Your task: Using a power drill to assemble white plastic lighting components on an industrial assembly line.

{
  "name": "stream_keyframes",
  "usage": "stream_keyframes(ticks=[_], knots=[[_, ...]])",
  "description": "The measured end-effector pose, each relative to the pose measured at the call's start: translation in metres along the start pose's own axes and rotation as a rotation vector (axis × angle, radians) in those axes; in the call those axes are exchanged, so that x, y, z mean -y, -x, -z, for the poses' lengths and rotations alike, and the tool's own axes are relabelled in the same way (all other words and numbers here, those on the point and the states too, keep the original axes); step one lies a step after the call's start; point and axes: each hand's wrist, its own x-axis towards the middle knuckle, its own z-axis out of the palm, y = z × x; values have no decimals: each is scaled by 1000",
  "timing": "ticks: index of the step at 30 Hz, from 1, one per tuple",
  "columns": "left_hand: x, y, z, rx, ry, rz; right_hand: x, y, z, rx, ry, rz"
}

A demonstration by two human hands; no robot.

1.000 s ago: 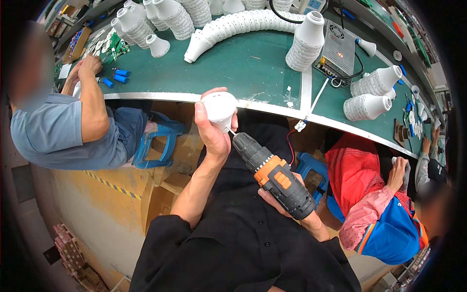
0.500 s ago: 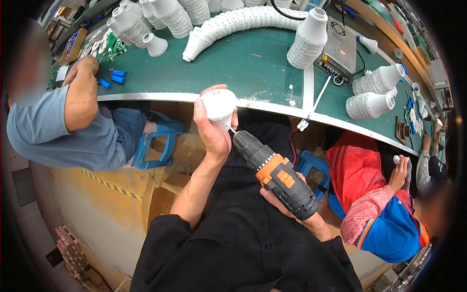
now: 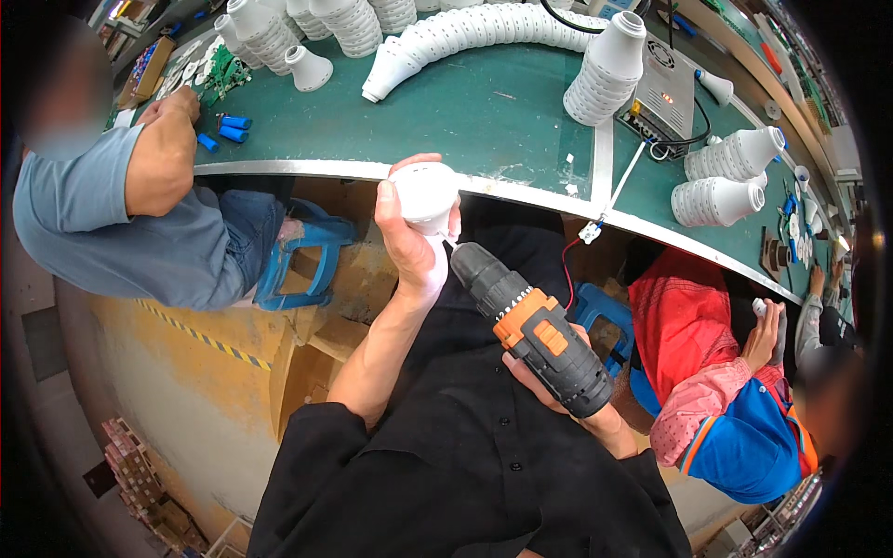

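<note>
My left hand (image 3: 406, 244) holds a white plastic bulb housing (image 3: 426, 195) just off the table's near edge, fingers wrapped round its sides and its wide end up. My right hand (image 3: 532, 379) grips a black and orange cordless drill (image 3: 541, 332), its grip mostly hidden beneath the body. The drill's chuck points up and left at the housing's narrow lower end, close to my left fingers. Little of the bit shows, so I cannot tell how far it reaches into the housing. Light falls on my left wrist.
Stacked white housings (image 3: 605, 74) stand on the green table (image 3: 437, 116), with a long curved row (image 3: 484, 35) behind. A metal power supply (image 3: 665, 88) with cables sits right of them. Co-workers sit at both sides: a blue-shirted person (image 3: 177, 223) left, a red-and-blue-clad person (image 3: 716, 409) right.
The drill's chuck has come nearer the housing, and less of the bit shows. Light now falls on my left wrist. The whole view has shifted slightly.
</note>
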Motion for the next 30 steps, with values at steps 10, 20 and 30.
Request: stream_keyframes(ticks=[10, 20, 30], knots=[[-1, 0, 4, 14, 17, -4, -2, -1, 4, 81, -6, -21], [-2, 0, 3, -19, 4, -5, -6, -1, -3, -48, 92, 139], [-3, 1, 6, 3, -6, -5, -6, -2, -8, -140, 127, 203]])
